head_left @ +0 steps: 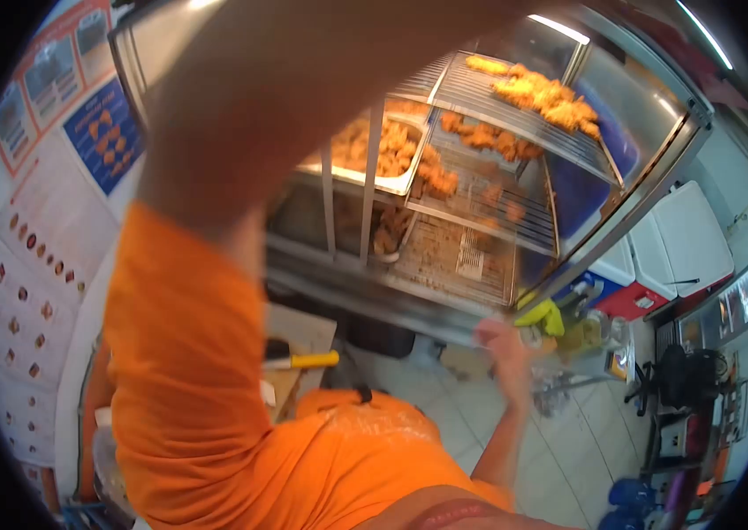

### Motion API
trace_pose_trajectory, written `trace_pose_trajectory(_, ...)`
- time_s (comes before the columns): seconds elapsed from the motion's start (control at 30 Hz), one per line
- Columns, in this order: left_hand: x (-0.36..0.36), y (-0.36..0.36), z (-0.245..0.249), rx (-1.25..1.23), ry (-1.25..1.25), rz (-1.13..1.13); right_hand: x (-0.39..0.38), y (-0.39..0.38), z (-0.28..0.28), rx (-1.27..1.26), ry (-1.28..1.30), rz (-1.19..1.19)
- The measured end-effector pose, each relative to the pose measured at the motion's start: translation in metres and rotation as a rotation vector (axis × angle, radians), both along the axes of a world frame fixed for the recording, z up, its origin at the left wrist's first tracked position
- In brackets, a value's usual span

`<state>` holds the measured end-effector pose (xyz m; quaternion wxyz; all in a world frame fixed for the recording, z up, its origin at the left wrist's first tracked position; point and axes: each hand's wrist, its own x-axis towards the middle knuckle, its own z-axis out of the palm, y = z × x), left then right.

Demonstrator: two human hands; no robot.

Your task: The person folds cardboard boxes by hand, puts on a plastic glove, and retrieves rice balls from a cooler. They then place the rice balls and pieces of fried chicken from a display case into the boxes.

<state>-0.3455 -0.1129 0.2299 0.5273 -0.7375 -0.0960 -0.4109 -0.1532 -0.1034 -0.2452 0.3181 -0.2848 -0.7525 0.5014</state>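
Observation:
My left arm, in an orange sleeve, is raised across the upper left of the head view; its hand is out of frame. Low at the right, my right hand [508, 355] is smeared by motion beside the lower front edge of a display cabinet [347, 265]. A pinkish patch shows at its fingertips, and I cannot tell whether it is a held thing. Inside the cabinet, fried chicken pieces [555, 102] lie on the upper wire rack [471, 88], with more on the rack below. A metal pan [405, 184] of fried pieces stands to the left, partly behind my arm.
A yellow-handled knife [314, 360] lies on a board below the cabinet. Yellow-green items and containers [581, 334] stand at the right, near a red and white cooler [656, 256]. A black chair [687, 375] stands on the tiled floor. Posters [109, 132] cover the left wall.

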Motion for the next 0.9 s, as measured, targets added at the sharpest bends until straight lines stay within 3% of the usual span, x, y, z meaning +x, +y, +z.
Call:
trace_pose_trajectory(0.07, 0.055, 0.02, -0.055, -0.024, 0.087, -0.239, 0.038, -0.009, 0.051, 0.178, 0.28, -0.309)
trace_pose_trajectory(0.1, 0.084, 0.025, -0.082, -0.017, 0.121, -0.342, 0.047, -0.006, 0.087, 0.458, 0.626, -0.163)
trace_pose_trajectory(0.17, 0.151, 0.033, -0.147, 0.011, 0.145, -0.526, 0.046, -0.048, 0.154, 0.729, 1.013, -0.362)
trace_pose_trajectory(0.23, 0.182, 0.021, -0.222, -0.005, 0.097, -0.653, 0.099, -0.072, 0.15, 1.017, 1.032, -0.832)
trace_pose_trajectory(0.27, 0.199, 0.014, -0.262, -0.01, -0.025, -0.623, 0.111, -0.088, 0.143, 1.091, 0.952, -1.188)
trace_pose_trajectory(0.3, 0.212, 0.006, -0.302, -0.068, -0.116, -0.685, 0.112, -0.103, 0.135, 1.068, 0.852, -1.348)
trace_pose_trajectory(0.33, 0.221, -0.003, -0.343, -0.28, -0.126, -0.69, 0.114, -0.112, 0.125, 1.037, 0.746, -1.506)
trace_pose_trajectory(0.47, 0.242, -0.059, -0.455, -0.815, -0.035, -0.576, 0.144, -0.15, 0.049, 0.454, 0.569, -1.657)
trace_pose_trajectory(0.6, 0.273, -0.096, -0.535, -1.004, 0.052, -0.397, 0.173, -0.161, -0.014, 0.086, 0.527, -1.613)
trace_pose_trajectory(0.73, 0.29, -0.117, -0.579, -1.276, 0.153, -0.242, 0.218, -0.16, -0.097, -0.057, 0.312, -1.596)
trace_pose_trajectory(0.8, 0.301, -0.115, -0.575, -1.366, 0.177, -0.207, 0.243, -0.16, -0.123, -0.016, 0.13, -1.536)
trace_pose_trajectory(0.83, 0.303, -0.111, -0.555, -1.723, 0.313, -0.26, 0.248, -0.157, -0.115, 0.141, 0.119, -1.494)
trace_pose_trajectory(0.87, 0.306, -0.1, -0.541, -2.075, 0.464, -0.302, 0.264, -0.156, -0.11, 0.147, 0.14, -1.521)
trace_pose_trajectory(0.9, 0.314, -0.08, -0.547, -1.908, 0.499, -0.48, 0.284, -0.157, -0.105, 0.157, 0.117, -1.388)
